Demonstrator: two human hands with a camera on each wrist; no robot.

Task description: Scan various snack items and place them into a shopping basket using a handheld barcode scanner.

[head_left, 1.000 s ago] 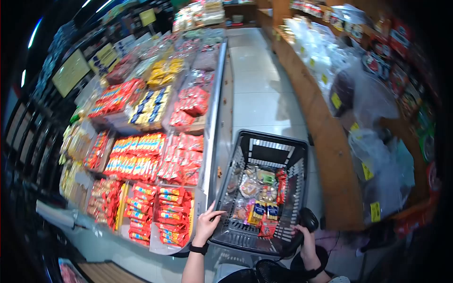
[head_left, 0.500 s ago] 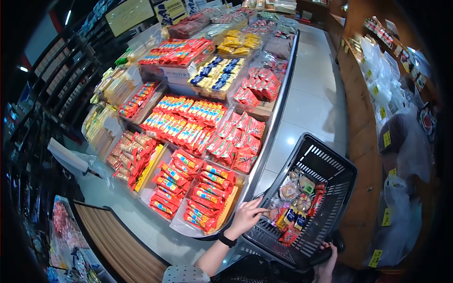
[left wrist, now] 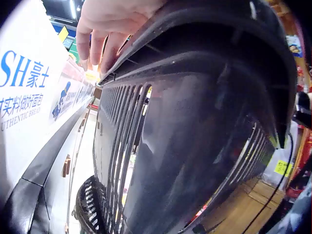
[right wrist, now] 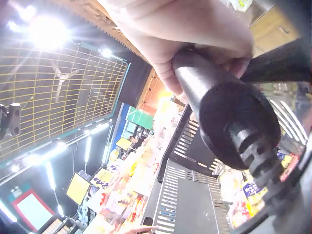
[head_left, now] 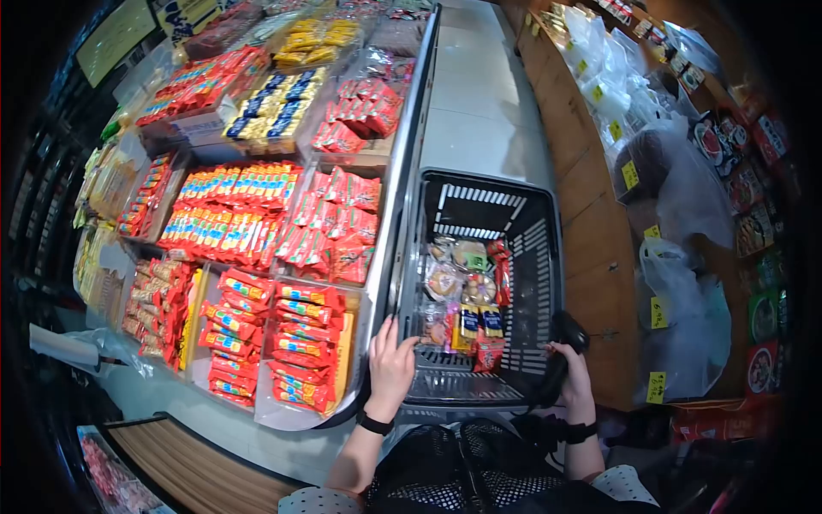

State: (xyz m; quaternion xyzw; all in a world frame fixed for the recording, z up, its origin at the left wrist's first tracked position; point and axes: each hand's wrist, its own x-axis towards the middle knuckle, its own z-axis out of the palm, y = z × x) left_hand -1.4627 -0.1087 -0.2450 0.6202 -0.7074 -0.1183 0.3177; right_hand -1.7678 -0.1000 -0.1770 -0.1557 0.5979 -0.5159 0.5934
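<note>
Below me, a black slotted basket [head_left: 467, 387] holds several small wrapped packages [head_left: 478, 291], some red, some blue and yellow. My left hand [head_left: 391, 370] lies at its near left corner; the left wrist view shows that hand [left wrist: 117, 22] resting over the rim of the basket [left wrist: 170, 131], fingers extended. On the right, my right hand [head_left: 575, 377] grips a black rounded handle [head_left: 568, 332] beside the basket. The right wrist view has the hand [right wrist: 190, 29] curled round this handle [right wrist: 219, 102], which has a ribbed cable at its end. Its fingertips are partly hidden.
A display counter [head_left: 396, 197] with bins of red, yellow and blue packets runs along the left. To the right stands a wooden shelf [head_left: 591, 248] with plastic-covered goods and yellow tags. A tiled aisle [head_left: 479, 111] stretches ahead between them. A slatted wooden surface [head_left: 193, 467] is at lower left.
The view swung right-to-left and back, with basket and hands shifting in it. Against half a second ago, the basket appears further left and upright in view. Both hands remain at it.
</note>
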